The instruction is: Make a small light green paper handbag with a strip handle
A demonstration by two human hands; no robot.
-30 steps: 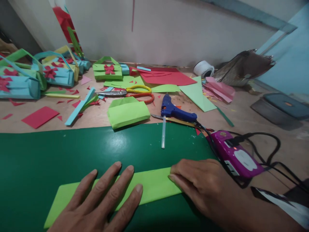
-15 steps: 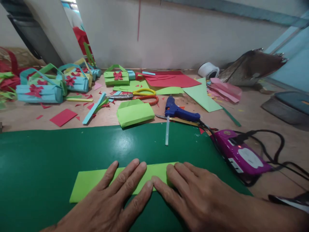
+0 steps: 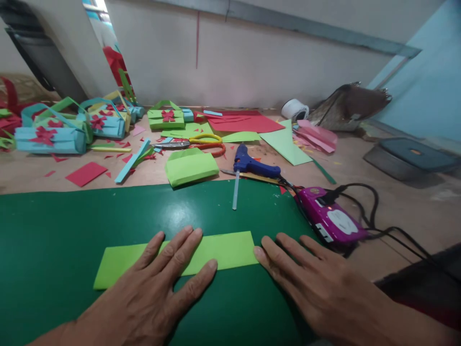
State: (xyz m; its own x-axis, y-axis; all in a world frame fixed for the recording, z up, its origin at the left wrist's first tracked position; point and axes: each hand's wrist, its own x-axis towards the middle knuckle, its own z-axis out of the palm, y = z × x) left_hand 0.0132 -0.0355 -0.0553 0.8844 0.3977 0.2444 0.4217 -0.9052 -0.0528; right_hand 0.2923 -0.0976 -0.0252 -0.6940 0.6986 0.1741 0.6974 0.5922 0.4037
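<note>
A long folded strip of light green paper (image 3: 226,252) lies flat on the dark green mat (image 3: 54,216). Pressing on its left and middle part is my left hand (image 3: 154,278), palm down with fingers spread. My right hand (image 3: 309,278) rests at the strip's right end, thumb close to the paper's edge, the fingers stretched out and apart. Beyond the strip, a folded light green paper piece (image 3: 190,166) stands at the mat's far edge. To its right lies a blue glue gun (image 3: 255,163) with a clear glue stick (image 3: 236,190) showing.
Scissors (image 3: 201,142) lie behind the folded piece. Small paper bags with red bows, such as a blue one (image 3: 50,139), line the back left. Red sheets (image 3: 248,120) are at the back. A purple power strip (image 3: 329,216) with black cables sits right.
My right hand has slid right, off the green strip's surface to its right end, with its fingers spreading. My left hand stays on the strip. The whole view has shifted slightly.
</note>
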